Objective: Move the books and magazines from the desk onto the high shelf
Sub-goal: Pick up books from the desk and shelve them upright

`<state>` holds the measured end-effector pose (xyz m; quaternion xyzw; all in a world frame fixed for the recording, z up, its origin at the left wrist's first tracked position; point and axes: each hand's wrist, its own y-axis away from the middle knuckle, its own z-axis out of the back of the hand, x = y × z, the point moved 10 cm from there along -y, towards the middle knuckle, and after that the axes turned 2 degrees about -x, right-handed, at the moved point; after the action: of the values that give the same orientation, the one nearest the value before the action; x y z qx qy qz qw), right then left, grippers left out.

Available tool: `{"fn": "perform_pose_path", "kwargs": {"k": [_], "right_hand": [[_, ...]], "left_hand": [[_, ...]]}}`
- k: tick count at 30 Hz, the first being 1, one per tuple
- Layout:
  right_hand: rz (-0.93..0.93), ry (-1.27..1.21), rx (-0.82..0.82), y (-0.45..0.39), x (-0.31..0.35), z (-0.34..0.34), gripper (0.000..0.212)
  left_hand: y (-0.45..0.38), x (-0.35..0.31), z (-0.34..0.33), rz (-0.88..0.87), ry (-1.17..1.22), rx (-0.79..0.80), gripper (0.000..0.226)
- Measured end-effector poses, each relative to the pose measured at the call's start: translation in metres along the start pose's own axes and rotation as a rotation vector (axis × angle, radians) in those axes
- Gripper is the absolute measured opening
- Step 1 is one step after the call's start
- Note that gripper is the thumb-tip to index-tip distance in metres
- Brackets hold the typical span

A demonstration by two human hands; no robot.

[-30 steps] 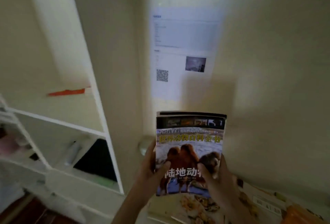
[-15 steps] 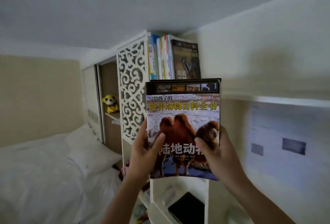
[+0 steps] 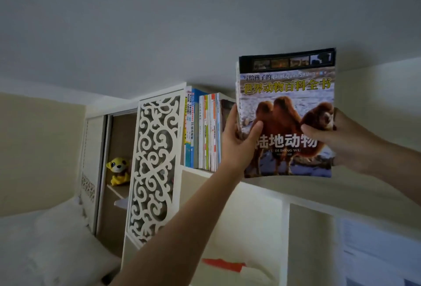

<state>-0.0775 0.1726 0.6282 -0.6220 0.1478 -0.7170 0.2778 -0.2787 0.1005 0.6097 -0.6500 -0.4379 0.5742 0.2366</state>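
Observation:
An animal book (image 3: 287, 94) with camels on its cover is held upright at the level of the high shelf (image 3: 273, 186), close under the ceiling. My left hand (image 3: 239, 142) grips its left edge, thumb on the cover. My right hand (image 3: 341, 140) grips its right edge. Several books (image 3: 205, 130) stand upright on the shelf just left of the held book. Part of that row is hidden behind my left hand and the cover.
A white fretwork panel (image 3: 155, 167) closes the shelf's left end. Beyond it a yellow plush toy (image 3: 117, 170) sits in a wardrobe niche. A bed with white bedding (image 3: 45, 247) lies below left. A lower shelf compartment holds an orange item (image 3: 224, 264).
Both hands have raised the camel book from in front of the shelf unit up to the high shelf, to the right of the standing books. The view has tilted further upward.

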Motion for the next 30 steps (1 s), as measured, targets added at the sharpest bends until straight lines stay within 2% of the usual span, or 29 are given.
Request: {"fn": "perform_pose_path", "kwargs": {"k": [3, 8, 12, 15, 17, 19, 22, 27, 30], "right_hand": [[-0.123, -0.009, -0.011, -0.026, -0.032, 0.002, 0.046], [-0.201, 0.006, 0.045, -0.039, -0.072, -0.013, 0.035], [-0.182, 0.086, 0.119, -0.044, -0.079, -0.020, 0.046], [-0.133, 0.144, 0.085, -0.048, -0.074, -0.021, 0.045], [-0.125, 0.115, 0.055, -0.052, -0.075, -0.020, 0.047], [-0.155, 0.072, 0.051, -0.058, -0.083, -0.021, 0.059], [-0.197, 0.012, 0.059, -0.075, -0.096, -0.038, 0.054], [-0.278, -0.115, 0.179, -0.117, -0.121, -0.079, 0.067], [-0.273, -0.113, 0.229, -0.135, -0.123, -0.090, 0.068]], "left_hand": [[-0.021, 0.033, 0.000, 0.007, -0.011, -0.013, 0.057], [-0.027, 0.083, 0.002, 0.069, -0.022, 0.031, 0.067], [-0.026, 0.098, -0.002, 0.160, 0.030, 0.248, 0.076], [-0.022, 0.101, 0.000, 0.178, 0.090, 0.354, 0.082], [-0.025, 0.104, 0.002, 0.143, 0.074, 0.328, 0.080], [-0.028, 0.108, 0.007, 0.100, -0.021, 0.247, 0.082], [-0.030, 0.115, 0.019, 0.088, -0.099, 0.167, 0.085], [-0.047, 0.118, 0.050, -0.009, -0.378, -0.026, 0.087], [-0.050, 0.124, 0.051, -0.014, -0.463, -0.020, 0.093]]}}
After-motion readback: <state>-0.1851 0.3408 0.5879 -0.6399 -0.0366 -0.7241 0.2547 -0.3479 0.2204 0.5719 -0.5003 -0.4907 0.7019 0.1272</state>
